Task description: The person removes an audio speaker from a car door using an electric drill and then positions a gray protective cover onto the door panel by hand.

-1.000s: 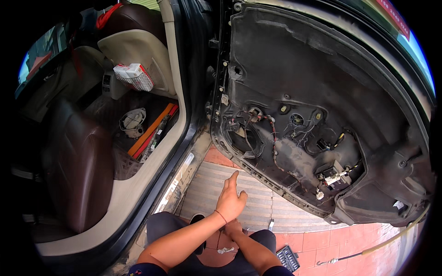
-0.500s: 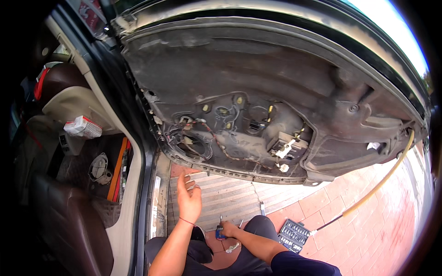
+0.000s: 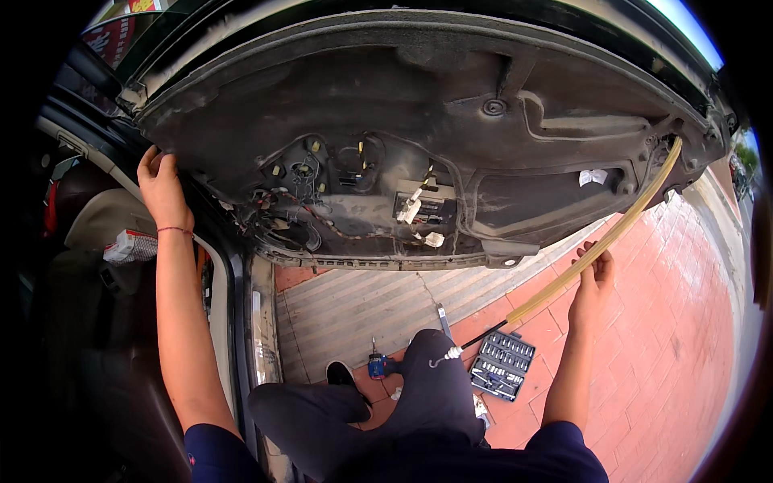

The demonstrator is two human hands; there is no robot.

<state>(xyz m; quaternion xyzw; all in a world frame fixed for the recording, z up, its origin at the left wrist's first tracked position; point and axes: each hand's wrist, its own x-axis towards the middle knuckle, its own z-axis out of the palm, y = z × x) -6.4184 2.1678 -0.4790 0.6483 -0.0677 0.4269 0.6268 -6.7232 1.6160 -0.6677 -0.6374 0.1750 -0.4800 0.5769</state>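
Note:
A dark moulded liner (image 3: pixel 322 97) covers the inside of an opened car door. My left hand (image 3: pixel 165 193) is raised to the liner's left edge, fingers bent onto it, fingertips partly hidden. From the door's right end hangs a cable in a yellowish sleeve (image 3: pixel 555 287), with a black lower part and a hooked tip (image 3: pixel 440 358) above my knee. My right hand (image 3: pixel 592 290) is at the sleeve, fingertips showing beyond it and thumb on the near side. A blue and black cordless drill (image 3: pixel 377 367) is on the ground by my leg.
An open socket set case (image 3: pixel 501 366) lies on red paving right of my knee. Loose wiring and a white connector (image 3: pixel 433 240) hang in the door's cutout. The car's sill and frame (image 3: pixel 241 322) stand on the left, with a packet (image 3: pixel 130 246) inside.
My right hand has let go of the drill and risen to the sleeved cable. My left hand has moved up and left to the liner's edge. The view has shifted right.

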